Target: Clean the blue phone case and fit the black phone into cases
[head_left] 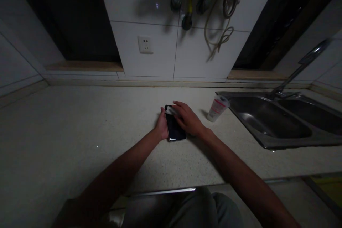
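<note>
While the left hand (161, 125) gripped the phone (175, 130) by its side over the counter (80, 128), the right hand (189, 118) held a pale sheet (170, 110) against its upper end, whether pinched or merely pressed being hard to tell in the dimness. A plastic cup (218, 108) stood beside the sink (263, 144).

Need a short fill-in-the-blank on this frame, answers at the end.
The left hand holds the phone, screen facing ____.
By the right hand, pale material lies on the phone's ____ end, seen from the wearer.
Beside the cup, the sink has ____ basins.
Missing words: up; far; two.
</note>
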Motion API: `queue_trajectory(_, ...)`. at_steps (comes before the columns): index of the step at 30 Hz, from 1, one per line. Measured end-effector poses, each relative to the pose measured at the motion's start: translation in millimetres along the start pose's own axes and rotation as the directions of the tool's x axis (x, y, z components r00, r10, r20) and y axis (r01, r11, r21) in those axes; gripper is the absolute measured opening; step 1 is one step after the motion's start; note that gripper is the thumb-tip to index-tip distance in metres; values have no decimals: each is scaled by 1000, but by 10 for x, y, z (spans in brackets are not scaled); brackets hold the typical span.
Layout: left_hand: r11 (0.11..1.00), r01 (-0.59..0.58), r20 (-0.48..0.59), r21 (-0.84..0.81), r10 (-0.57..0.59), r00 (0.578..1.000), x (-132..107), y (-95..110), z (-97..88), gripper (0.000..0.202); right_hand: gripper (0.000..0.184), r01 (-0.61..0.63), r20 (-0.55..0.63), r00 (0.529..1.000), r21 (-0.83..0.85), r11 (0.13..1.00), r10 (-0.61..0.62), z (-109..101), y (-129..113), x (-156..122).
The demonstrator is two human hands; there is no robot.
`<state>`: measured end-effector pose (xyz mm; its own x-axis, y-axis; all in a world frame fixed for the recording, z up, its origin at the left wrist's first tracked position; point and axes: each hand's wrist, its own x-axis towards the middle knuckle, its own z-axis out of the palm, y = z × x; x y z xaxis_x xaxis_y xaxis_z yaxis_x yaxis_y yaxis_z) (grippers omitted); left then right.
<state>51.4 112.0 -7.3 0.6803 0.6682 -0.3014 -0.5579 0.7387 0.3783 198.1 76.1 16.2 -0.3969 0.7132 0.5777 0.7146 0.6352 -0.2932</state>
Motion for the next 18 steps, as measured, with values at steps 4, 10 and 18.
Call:
queue_trajectory(4,1000,-5,-26,-4,5,1000,-6,16,4,70,26,-38,64,997,-109,993,45,-22,-27,12)
queue_trajectory(10,997,60,-25,50,-58,998,2,-6,32,67,39,-76,95,991,-148,986,90,58,-27,12)
queue_trajectory(18,1000,5,-22,-17,-6,1000,28,0,58,59,51,12,212,977,-33,999,-5,83,-74,-9)
